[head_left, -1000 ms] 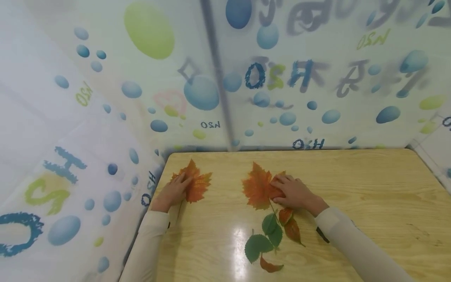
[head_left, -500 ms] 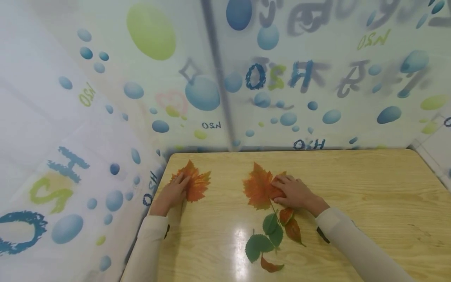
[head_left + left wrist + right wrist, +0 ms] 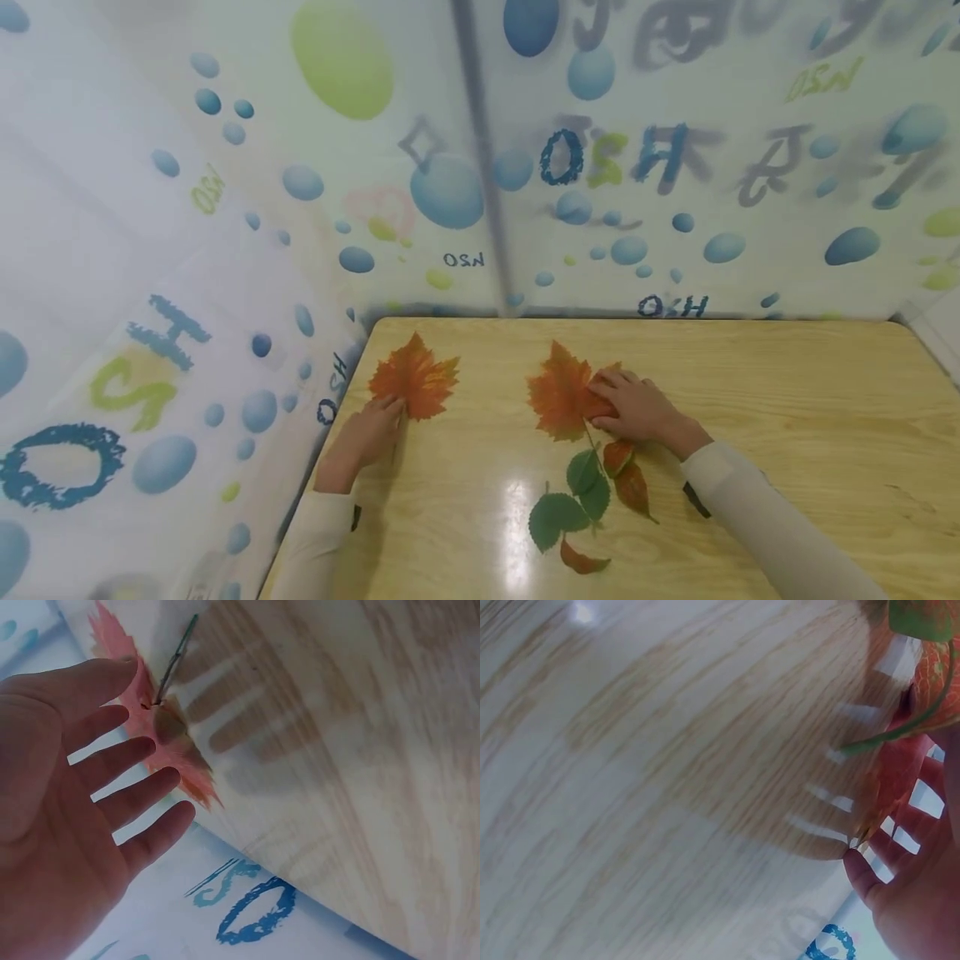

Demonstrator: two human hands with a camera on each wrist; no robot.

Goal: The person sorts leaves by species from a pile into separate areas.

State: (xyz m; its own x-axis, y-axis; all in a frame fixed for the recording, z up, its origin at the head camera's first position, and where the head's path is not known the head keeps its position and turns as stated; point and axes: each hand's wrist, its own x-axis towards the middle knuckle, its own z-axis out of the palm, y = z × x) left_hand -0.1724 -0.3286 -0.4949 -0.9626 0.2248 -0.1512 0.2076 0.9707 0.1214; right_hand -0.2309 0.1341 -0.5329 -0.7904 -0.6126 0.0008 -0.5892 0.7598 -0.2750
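Observation:
My left hand (image 3: 365, 437) is at the near edge of an orange maple leaf (image 3: 415, 375) at the table's far left. In the left wrist view that hand (image 3: 64, 780) has its fingers spread and extended, and the leaf's stem (image 3: 177, 660) points up past them. To the right, fingers of my right hand (image 3: 636, 407) rest on the right part of a second orange maple leaf (image 3: 558, 392) and cover some of it. The right wrist view shows this hand (image 3: 919, 885) with separated fingers against the reddish leaf (image 3: 896, 769), a green stem (image 3: 900, 733) curving before it.
Below the second maple leaf lie green leaves (image 3: 558, 512) and red-green leaves (image 3: 632, 487), with a curled red leaf (image 3: 583, 558) nearest me. The wooden table (image 3: 787, 400) meets a wall covering (image 3: 420, 283) with bubble prints along its back and left.
My left hand has drawn back toward me, uncovering more of the left maple leaf. My right hand stays on the other leaf. The head view has shifted slightly.

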